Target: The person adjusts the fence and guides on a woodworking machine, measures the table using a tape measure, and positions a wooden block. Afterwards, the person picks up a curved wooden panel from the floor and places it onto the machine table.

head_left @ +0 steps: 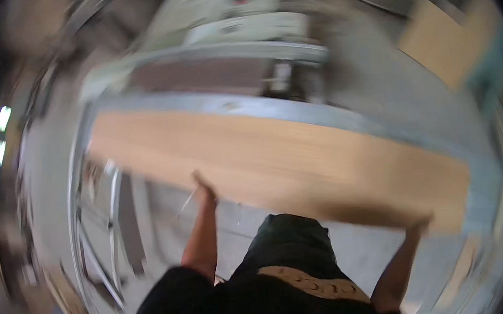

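Observation:
A long, light-brown wooden board [277,160] lies crosswise before me along a grey metal table edge [232,104]. On its near edge, left of the middle, is my left hand [205,191], thumb over the top face and the other fingers out of sight below. Toward the board's right end my right hand [420,224] grips the same edge in a similar way, smeared by motion. Behind the table edge stands a machine with a dark brown band [198,79], perhaps a sanding belt.
Pale machine covers [249,32] rise at the back. A metal frame with tubular legs [110,231] stands at the left. Flat tan panels [438,40] are at the far right, and boards [68,299] lie on the lower left. Much of the surroundings is blurred.

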